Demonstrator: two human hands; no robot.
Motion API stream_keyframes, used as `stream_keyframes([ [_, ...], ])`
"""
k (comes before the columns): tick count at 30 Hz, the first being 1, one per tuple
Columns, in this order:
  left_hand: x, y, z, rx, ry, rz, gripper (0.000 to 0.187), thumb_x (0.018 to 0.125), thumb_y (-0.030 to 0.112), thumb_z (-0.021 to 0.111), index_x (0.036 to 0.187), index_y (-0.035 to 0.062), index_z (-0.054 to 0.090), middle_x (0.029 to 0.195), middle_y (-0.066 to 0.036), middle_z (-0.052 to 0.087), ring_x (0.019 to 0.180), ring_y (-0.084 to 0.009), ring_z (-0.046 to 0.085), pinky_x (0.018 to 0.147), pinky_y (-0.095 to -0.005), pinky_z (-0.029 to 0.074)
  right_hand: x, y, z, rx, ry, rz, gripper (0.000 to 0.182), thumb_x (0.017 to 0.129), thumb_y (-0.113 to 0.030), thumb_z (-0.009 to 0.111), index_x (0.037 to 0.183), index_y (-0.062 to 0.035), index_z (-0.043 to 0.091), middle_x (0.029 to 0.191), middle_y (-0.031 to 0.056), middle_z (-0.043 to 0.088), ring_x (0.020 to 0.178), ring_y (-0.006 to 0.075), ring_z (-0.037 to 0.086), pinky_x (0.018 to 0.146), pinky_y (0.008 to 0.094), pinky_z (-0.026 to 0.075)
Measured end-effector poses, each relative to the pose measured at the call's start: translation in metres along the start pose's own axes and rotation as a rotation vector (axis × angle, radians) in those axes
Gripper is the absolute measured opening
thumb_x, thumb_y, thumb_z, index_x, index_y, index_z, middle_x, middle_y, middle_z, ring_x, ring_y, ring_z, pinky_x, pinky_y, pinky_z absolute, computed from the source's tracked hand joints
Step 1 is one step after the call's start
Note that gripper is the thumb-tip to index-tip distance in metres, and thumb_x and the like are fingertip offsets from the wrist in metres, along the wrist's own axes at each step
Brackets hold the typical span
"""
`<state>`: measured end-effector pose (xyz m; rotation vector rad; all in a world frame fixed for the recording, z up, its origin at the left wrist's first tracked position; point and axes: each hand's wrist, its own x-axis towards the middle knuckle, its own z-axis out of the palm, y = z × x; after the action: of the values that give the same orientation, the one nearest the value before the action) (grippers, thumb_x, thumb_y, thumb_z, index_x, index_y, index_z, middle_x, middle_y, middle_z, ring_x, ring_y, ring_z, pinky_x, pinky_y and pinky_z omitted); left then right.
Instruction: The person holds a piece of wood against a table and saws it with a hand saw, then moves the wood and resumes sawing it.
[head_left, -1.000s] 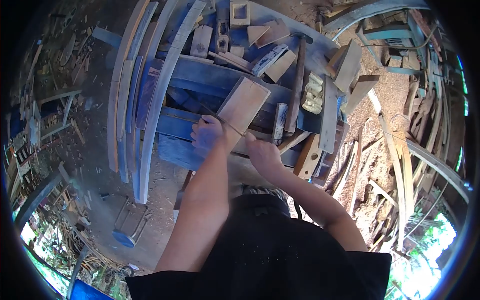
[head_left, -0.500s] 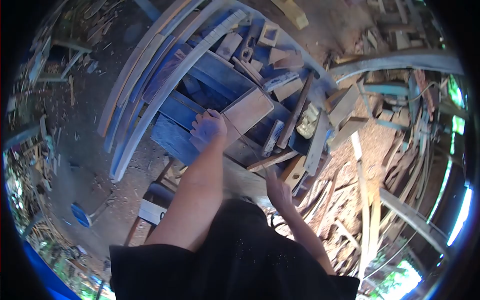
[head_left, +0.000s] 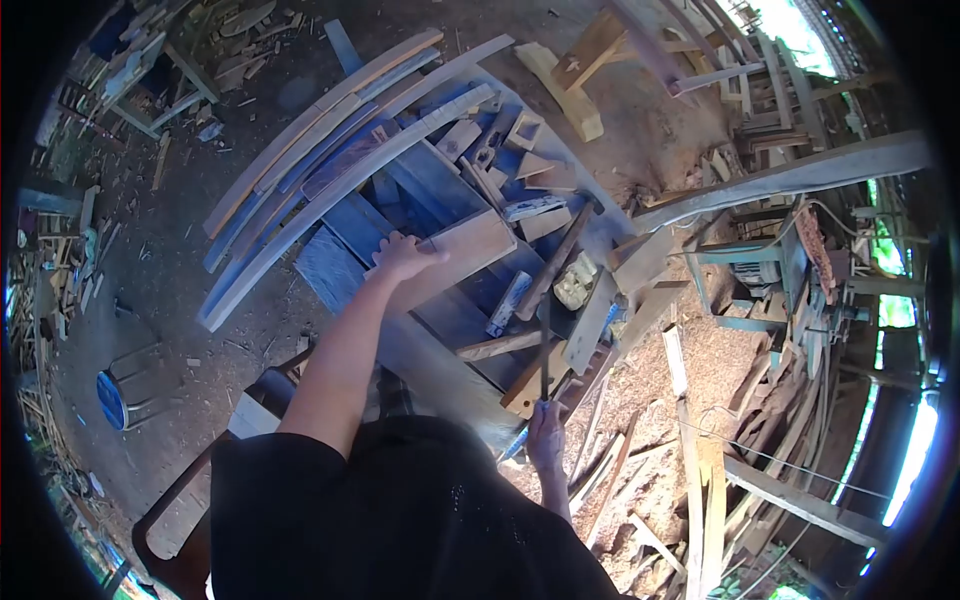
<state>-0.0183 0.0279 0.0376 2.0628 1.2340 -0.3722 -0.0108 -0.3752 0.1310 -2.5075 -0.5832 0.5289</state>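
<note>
My left hand [head_left: 408, 256] rests on the near left part of a flat wooden board [head_left: 465, 252], its fingers bent over the board's edge. The board lies aslant across the slatted workbench [head_left: 440, 350]. Lower right, my right hand [head_left: 546, 432] is closed around the lower end of a long thin dark tool [head_left: 545, 350], which points up and away over the bench's right side. Beside the tool lie a holed wooden block [head_left: 522, 392], a pale yellowish lump [head_left: 575, 281] and a dark wooden bar [head_left: 557, 262].
Long curved wooden pieces [head_left: 345, 165] lie along the bench's left side. Small blocks [head_left: 458, 138] are clustered at its far end. A blue-topped stool [head_left: 112, 400] stands at left. Wood shavings [head_left: 640, 440] and planks cover the ground at right. A machine [head_left: 750, 275] stands beyond.
My right hand has moved away from the board, with the tool now clear of it and pointing forward. My left hand stays at the board. The camera view has shifted.
</note>
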Motion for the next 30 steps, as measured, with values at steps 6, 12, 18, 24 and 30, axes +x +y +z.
stream_keyframes([
  [6, -0.001, 0.008, -0.006, 0.02, -0.121, 0.015, 0.1, 0.056, 0.06, 0.08, 0.132, 0.0025, 0.048, 0.133, -0.02, 0.049, 0.129, -0.0346, 0.043, 0.106, -0.0555, 0.03, -0.023, 0.03, 0.007, 0.026, -0.038, -0.06, 0.017, 0.099, -0.019, 0.046, 0.103, -0.0022, 0.046, 0.088, 0.0239, 0.067, 0.076, 0.045, 0.064, 0.059, 0.0528, 0.05],
  [12, -0.052, 0.018, 0.012, -0.098, 0.082, 0.151, 0.075, 0.058, 0.041, 0.085, 0.116, 0.0076, 0.052, 0.116, -0.014, 0.062, 0.112, -0.0323, 0.058, 0.095, -0.0529, 0.039, -0.029, 0.055, 0.015, 0.046, 0.008, -0.093, 0.018, 0.099, -0.021, 0.047, 0.102, -0.0034, 0.045, 0.084, 0.0243, 0.066, 0.074, 0.046, 0.063, 0.057, 0.0532, 0.048],
  [18, -0.092, 0.023, 0.031, -0.035, 0.28, 0.279, 0.062, 0.061, 0.032, 0.083, 0.112, 0.0113, 0.054, 0.108, -0.012, 0.062, 0.104, -0.0324, 0.061, 0.087, -0.0489, 0.045, -0.031, 0.053, 0.026, 0.118, 0.069, -0.137, 0.016, 0.098, -0.021, 0.049, 0.097, -0.0051, 0.045, 0.077, 0.024, 0.064, 0.07, 0.046, 0.062, 0.053, 0.0533, 0.046],
  [24, -0.101, 0.017, 0.059, 0.072, 0.37, 0.394, 0.055, 0.064, 0.034, 0.081, 0.107, 0.0102, 0.056, 0.103, -0.012, 0.06, 0.094, -0.0325, 0.061, 0.079, -0.0475, 0.047, -0.043, 0.054, 0.03, 0.072, 0.037, -0.079, 0.018, 0.098, -0.016, 0.049, 0.108, -0.0015, 0.046, 0.083, 0.0247, 0.065, 0.075, 0.0448, 0.063, 0.057, 0.0512, 0.048],
  [30, -0.086, 0.004, 0.032, 0.066, 0.421, 0.426, 0.051, 0.065, 0.031, 0.08, 0.105, 0.011, 0.056, 0.101, -0.01, 0.059, 0.095, -0.0308, 0.06, 0.077, -0.0473, 0.046, -0.04, 0.036, 0.037, 0.096, 0.107, -0.049, 0.019, 0.098, -0.023, 0.049, 0.099, -0.005, 0.046, 0.079, 0.0258, 0.064, 0.073, 0.0468, 0.062, 0.058, 0.0547, 0.047],
])
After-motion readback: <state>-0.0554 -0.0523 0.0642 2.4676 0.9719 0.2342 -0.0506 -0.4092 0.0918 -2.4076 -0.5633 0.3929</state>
